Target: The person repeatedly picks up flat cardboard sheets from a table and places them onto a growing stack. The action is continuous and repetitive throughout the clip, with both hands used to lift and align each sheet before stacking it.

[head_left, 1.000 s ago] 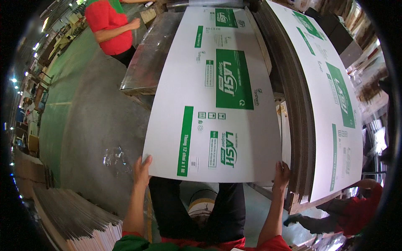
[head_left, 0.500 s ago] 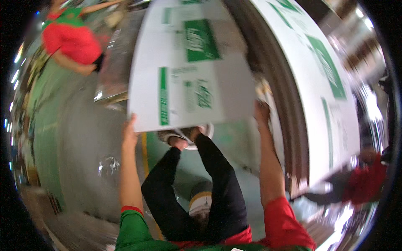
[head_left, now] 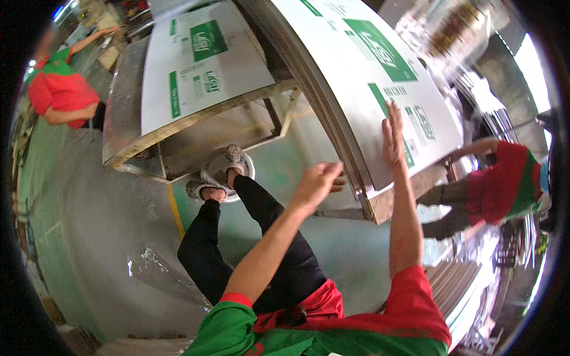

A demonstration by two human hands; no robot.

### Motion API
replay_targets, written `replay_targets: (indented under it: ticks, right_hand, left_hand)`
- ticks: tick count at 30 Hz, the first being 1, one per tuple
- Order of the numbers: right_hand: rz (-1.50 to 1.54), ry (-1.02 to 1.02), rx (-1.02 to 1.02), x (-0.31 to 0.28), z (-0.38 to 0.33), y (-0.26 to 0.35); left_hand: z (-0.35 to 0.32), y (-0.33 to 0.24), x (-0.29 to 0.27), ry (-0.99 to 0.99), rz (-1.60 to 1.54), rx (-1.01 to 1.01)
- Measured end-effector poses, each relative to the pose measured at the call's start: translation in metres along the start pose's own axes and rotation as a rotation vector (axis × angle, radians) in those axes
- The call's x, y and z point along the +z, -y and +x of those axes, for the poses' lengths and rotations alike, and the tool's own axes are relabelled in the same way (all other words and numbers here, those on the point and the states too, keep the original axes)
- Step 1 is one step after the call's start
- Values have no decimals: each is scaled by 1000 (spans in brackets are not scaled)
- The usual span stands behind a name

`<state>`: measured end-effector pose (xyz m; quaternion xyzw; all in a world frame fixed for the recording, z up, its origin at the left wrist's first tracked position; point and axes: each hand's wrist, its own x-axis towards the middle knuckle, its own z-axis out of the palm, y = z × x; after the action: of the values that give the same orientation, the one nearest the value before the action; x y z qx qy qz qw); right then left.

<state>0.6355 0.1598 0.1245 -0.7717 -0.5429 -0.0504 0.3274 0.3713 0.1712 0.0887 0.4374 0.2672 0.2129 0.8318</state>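
My right hand [head_left: 392, 135] lies flat, fingers stretched out, on the top white sheet [head_left: 436, 98] of a stack with dark layered edges. Green printed blocks mark that sheet. Close to the stack's near left corner hovers my left hand [head_left: 320, 185], fingers loosely bent and somewhat apart, with nothing visible in it. A similar white and green sheet [head_left: 237, 74] rests on a low worktable [head_left: 196, 118] to the left, touched by neither hand.
A co-worker in red and green [head_left: 62, 92] stands far left; another co-worker [head_left: 502, 181] bends at the stack's right side. Beneath the worktable's front edge is a round white object [head_left: 246, 169] by my feet. Crumpled clear plastic [head_left: 148, 261] lies on the floor.
Both hands have let go of the white sheet, which now lies on the worktable. They have moved right to the stack, and the view has turned right.
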Motion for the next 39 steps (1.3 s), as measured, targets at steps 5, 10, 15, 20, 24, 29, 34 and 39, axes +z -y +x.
replay_targets:
  ticks: [5,10,15,20,24,29,34,39]
  right_hand:
    - [806,-101,132,39,-19,43]
    - [1215,-270,357,26,-11,53]
    - [1520,-407,358,49,-11,51]
    - [1355,-295,283,-17,-11,68]
    - [346,-639,346,-145,-48,6]
    - [1088,-629,704,-184,-114,-42]
    - [824,-166,641,-178,-183,48]
    - [762,185,514,-163,-231,108]
  left_hand:
    - [34,-28,49,-261,147,-6]
    - [57,-39,64,-583,665,133]
    - [85,-19,55,-550,734,-40]
    - [61,-61,44,-686,861,147]
    - [-27,-165,-15,-641,629,209]
    - [-181,-183,-44,-656,654,384]
    - [-368,-130,-73,-967,432,47]
    - [-462,17,-114,-878,56,-117]
